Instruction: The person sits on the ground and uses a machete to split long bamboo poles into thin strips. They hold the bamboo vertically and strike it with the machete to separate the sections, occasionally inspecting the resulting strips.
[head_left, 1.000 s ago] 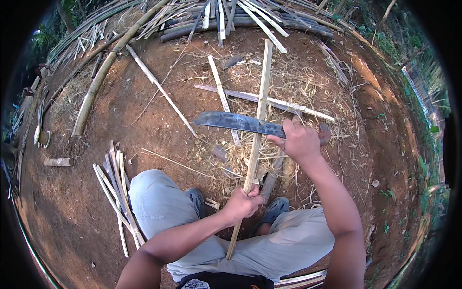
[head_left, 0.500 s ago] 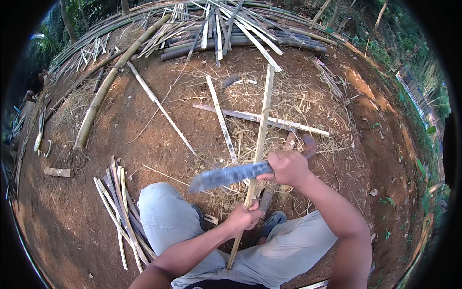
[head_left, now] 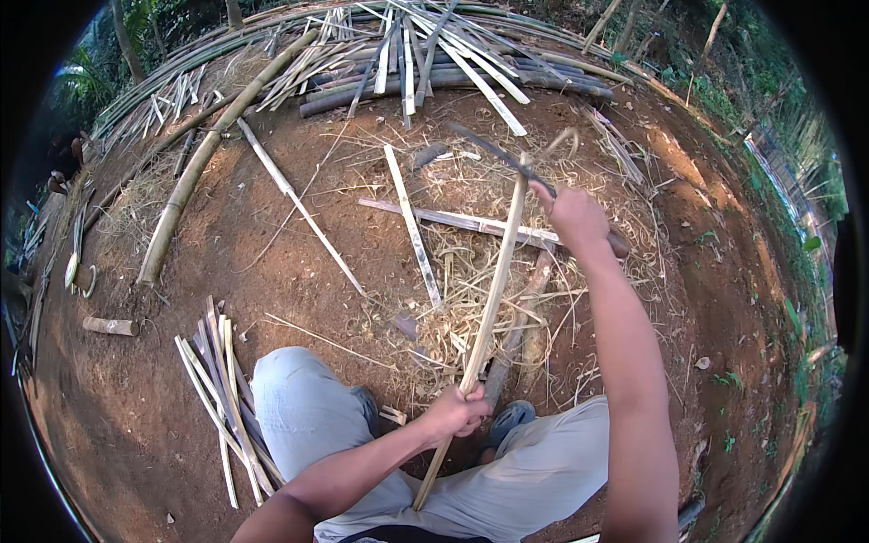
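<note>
My left hand (head_left: 455,413) is closed around the lower part of a long pale bamboo strip (head_left: 494,294). The strip slants up and away from my lap. Stretched forward, my right hand (head_left: 577,220) grips the handle of a machete, whose dark blade (head_left: 484,147) lies across the strip's far end. A thin curled shaving (head_left: 568,140) rises beside the blade. Under the strip, a round piece of wood (head_left: 511,339) lies on the ground between my feet.
Split strips (head_left: 226,398) lie bundled left of my knee. Loose strips (head_left: 413,226) and curly shavings (head_left: 579,172) cover the ground ahead. A long bamboo pole (head_left: 186,195) lies at left. Poles and strips (head_left: 425,54) are piled at the back.
My right hand has moved forward with the machete, from mid-strip to its far end. A curled shaving now shows there. My left hand stays in nearly the same place on the strip.
</note>
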Demonstrator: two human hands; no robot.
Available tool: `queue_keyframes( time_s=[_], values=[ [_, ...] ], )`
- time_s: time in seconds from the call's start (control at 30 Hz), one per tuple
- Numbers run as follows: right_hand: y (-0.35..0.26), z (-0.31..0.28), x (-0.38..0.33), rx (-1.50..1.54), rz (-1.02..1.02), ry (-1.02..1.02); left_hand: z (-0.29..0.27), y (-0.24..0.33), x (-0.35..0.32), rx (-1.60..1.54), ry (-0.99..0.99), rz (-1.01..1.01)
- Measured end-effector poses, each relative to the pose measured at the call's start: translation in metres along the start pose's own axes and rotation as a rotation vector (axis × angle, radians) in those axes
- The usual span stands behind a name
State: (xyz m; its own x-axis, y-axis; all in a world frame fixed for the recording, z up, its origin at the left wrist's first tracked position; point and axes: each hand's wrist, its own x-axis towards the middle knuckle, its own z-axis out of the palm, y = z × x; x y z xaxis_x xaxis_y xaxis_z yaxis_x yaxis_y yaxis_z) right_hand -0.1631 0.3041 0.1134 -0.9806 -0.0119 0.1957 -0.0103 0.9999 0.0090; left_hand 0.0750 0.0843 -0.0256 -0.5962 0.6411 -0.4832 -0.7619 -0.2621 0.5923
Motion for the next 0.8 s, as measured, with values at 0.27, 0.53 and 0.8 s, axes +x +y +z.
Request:
queue_keyframes(
  time_s=[0.27,0.53,0.8],
  values=[
    [0.004,0.046,-0.033,-0.112,-0.666,0.241,-0.004,0.005,-0.003,0.006,0.015,-0.003],
    [0.075,0.024,0.023,0.315,0.45,0.241,-0.009,0.004,0.005,-0.087,-0.091,0.021],
    [0.015,0.008,-0.072,1.066,0.5,-0.198,-0.008,0.016,0.003,-0.169,-0.039,0.142]
  ],
)
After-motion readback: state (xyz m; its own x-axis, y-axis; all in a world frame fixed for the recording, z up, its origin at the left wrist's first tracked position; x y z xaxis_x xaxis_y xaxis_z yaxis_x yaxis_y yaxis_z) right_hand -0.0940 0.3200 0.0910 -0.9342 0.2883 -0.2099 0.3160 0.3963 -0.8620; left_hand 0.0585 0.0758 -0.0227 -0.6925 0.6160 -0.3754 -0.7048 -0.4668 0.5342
